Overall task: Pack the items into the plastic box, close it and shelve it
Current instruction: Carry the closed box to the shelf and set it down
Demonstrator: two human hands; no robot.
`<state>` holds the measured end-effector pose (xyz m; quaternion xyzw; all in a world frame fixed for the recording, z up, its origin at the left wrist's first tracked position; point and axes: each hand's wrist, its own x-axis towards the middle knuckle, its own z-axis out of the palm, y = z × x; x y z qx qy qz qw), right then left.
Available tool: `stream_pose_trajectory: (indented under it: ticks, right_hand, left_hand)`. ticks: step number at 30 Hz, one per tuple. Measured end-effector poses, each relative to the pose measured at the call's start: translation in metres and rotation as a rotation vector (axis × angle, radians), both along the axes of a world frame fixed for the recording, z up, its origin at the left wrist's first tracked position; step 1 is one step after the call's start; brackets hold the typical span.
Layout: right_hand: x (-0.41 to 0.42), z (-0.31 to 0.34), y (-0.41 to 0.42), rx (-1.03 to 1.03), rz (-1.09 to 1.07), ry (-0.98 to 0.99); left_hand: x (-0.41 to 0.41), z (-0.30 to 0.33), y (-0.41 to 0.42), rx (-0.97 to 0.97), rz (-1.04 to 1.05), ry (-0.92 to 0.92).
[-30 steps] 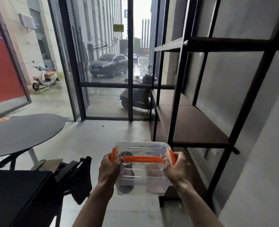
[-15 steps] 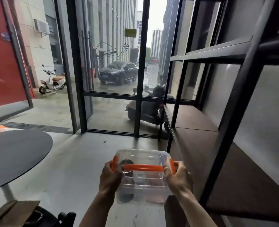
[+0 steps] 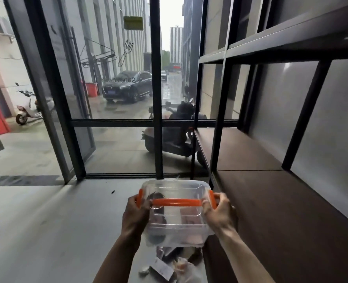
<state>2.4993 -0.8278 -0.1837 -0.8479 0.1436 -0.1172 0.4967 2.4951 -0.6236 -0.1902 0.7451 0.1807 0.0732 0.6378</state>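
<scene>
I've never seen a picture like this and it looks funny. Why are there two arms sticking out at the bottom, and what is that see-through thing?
There is no machine here. A person wears a camera on the head, so you see what they see: their own arms reaching forward.

The left hand and the right hand hold a clear plastic box by its two ends. Its lid is on, with an orange handle across the top. Some things lie inside, too blurry to name.

To the right is a dark shelf, bare where you can see it. Ahead is a big glass wall, with a car and a scooter outside. Below the box, a few small things lie on the floor.
</scene>
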Motion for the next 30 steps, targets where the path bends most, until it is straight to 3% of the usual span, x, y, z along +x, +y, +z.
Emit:
stream_pose_trajectory:
  ticks: [6, 13, 17, 25, 30]
  right_hand:
    - [0.129, 0.005, -0.038, 0.018, -0.078, 0.011]
    - [0.193, -0.003, -0.119, -0.006, -0.289, 0.053]
    - [0.197, -0.03, -0.183, 0.012, -0.505, 0.091]
    - [0.145, -0.044, -0.233, 0.183, -0.944, 0.218]
    - [0.109, -0.073, -0.218, 0.051, -1.208, 0.436]
  left_hand:
    - [0.153, 0.002, -0.03, 0.14, -0.05, 0.001]
    - [0.273, -0.007, -0.122, 0.251, -0.271, 0.001]
    - [0.317, -0.014, -0.201, 0.167, -0.51, 0.002]
    - [0.345, -0.036, -0.317, 0.247, -1.119, -0.013]
    - [0.337, -0.067, -0.349, 0.3, -1.401, -0.022]
